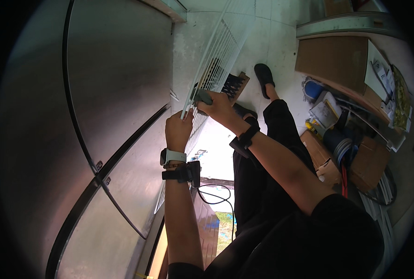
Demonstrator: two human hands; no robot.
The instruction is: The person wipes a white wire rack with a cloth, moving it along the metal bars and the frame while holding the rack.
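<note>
A white wire rack (224,45) stands tilted in front of me, its long edge running from the top of the view down to my hands. My left hand (178,130) grips the rack's edge, with a watch and a black strap on that wrist. Just above and to the right of it, my right hand (217,106) holds a grey-green cloth (203,97) against the rack's wires. My right fingertips are partly hidden by the cloth. A dark slatted object with a wooden edge (240,87) lies on the floor behind the rack.
Metal panels (120,62) with dark seams fill the left side. On the right are a large cardboard box (332,62), smaller boxes (370,164), a blue-handled brush or mop (313,89) and coiled cable (343,150). A black cord (214,202) loops near the bright doorway below.
</note>
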